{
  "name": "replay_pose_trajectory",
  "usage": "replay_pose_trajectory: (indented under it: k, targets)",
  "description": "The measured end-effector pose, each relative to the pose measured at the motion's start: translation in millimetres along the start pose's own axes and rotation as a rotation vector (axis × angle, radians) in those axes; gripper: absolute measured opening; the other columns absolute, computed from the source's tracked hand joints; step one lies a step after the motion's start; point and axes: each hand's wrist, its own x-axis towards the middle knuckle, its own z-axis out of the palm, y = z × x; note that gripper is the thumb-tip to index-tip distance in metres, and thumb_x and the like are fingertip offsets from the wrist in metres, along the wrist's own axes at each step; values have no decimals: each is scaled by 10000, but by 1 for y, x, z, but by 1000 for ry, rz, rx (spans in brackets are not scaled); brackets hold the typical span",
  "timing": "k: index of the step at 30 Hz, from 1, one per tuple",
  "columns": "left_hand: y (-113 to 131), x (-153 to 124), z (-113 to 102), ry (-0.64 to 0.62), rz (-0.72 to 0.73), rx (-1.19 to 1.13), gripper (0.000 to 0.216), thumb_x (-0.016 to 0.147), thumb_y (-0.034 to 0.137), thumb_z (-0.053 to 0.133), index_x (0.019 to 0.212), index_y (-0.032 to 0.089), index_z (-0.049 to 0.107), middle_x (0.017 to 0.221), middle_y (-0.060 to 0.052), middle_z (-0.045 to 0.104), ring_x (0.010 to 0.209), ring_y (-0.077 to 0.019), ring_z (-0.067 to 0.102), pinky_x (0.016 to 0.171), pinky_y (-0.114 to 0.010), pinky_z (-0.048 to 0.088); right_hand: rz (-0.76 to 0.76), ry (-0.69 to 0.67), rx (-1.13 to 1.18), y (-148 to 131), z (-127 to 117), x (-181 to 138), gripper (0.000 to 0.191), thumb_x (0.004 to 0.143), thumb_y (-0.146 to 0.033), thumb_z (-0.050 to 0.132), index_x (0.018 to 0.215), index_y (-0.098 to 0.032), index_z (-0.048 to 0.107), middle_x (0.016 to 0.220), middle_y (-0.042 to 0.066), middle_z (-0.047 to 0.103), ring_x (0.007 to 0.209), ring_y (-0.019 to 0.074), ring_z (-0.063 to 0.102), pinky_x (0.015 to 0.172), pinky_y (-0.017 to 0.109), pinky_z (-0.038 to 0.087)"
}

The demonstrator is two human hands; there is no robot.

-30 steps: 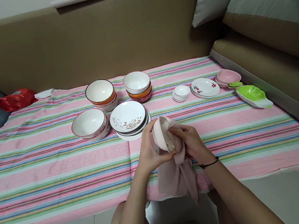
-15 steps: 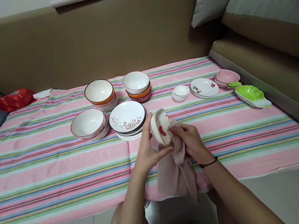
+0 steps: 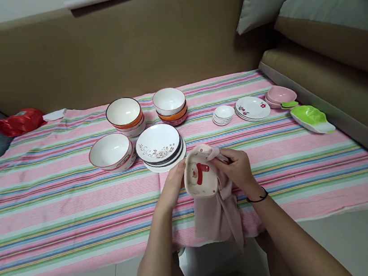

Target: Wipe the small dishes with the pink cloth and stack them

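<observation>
A small cream dish (image 3: 206,185) with a bear in a red scarf painted inside is tilted toward me above the striped cloth. My left hand (image 3: 172,182) grips its left side, the fingers partly hidden behind it. My right hand (image 3: 238,169) pinches a pinkish cleaning cloth (image 3: 217,219) against the dish's right rim. The rest of that cloth hangs down over the near edge. Just beyond my left hand is a stack of plates (image 3: 158,142), the top one white with a brown flower pattern.
Stacked bowls (image 3: 123,112), more bowls (image 3: 169,101) and a red-rimmed bowl (image 3: 110,151) stand on the striped cloth (image 3: 77,202). Rightward are small white dishes (image 3: 224,112), flowered plates (image 3: 252,107), pink bowls (image 3: 281,94) and a green leaf-shaped dish (image 3: 310,117). A red bundle (image 3: 21,122) lies far left.
The dish has turned from edge-on to show its painted inside and sits slightly lower. My left hand has shifted its hold; my right hand still has the cloth at the rim.
</observation>
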Motion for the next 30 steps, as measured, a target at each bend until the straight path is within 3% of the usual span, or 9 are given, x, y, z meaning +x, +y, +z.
replay_pose_trajectory:
  k: [6, 10, 16, 20, 24, 30]
  targets:
    - [-7, 3, -1, -82, 26, -108, 567, 823, 552, 551, 1266, 199, 563, 1153, -79, 644, 1037, -262, 581, 845, -333, 473, 70, 46, 74, 7, 3, 1, 179, 721, -287, 661, 602, -161, 619, 555, -40, 373, 563, 96, 332, 525, 225, 288]
    - [-10, 6, 0, -63, 141, -83, 577, 764, 523, 646, 1241, 204, 582, 1203, -78, 619, 1082, -265, 561, 847, -315, 469, 155, 121, 183, 15, 4, 2, 177, 705, -291, 687, 615, -163, 603, 578, -43, 365, 579, 98, 333, 534, 226, 298]
    - [-11, 8, 3, -16, 327, -121, 729, 559, 469, 828, 1197, 219, 580, 1272, -98, 558, 1160, -276, 512, 911, -329, 449, 202, 111, 231, 16, 6, 2, 295, 684, -307, 708, 543, -170, 488, 582, -48, 292, 576, 93, 279, 509, 228, 252]
    - [-8, 8, 7, 30, 388, -138, 791, 476, 455, 870, 1172, 239, 561, 1278, -97, 534, 1156, -290, 516, 887, -345, 468, 217, 114, 272, 13, 6, 2, 271, 669, -293, 715, 552, -170, 505, 584, -49, 290, 577, 94, 279, 517, 231, 256]
    - [-7, 8, 12, 68, 461, -168, 831, 414, 414, 901, 1143, 246, 538, 1305, -98, 504, 1241, -295, 450, 959, -353, 431, 277, 113, 367, 16, 7, 2, 265, 647, -307, 743, 567, -166, 533, 581, -52, 316, 571, 91, 292, 516, 230, 265]
    - [-8, 5, 10, 31, 468, -50, 982, 431, 441, 891, 1276, 281, 416, 1388, -109, 403, 1266, -292, 421, 990, -373, 415, 382, 128, 494, 20, 12, 0, 258, 621, -324, 775, 596, -162, 576, 564, -58, 377, 551, 86, 322, 503, 225, 288]
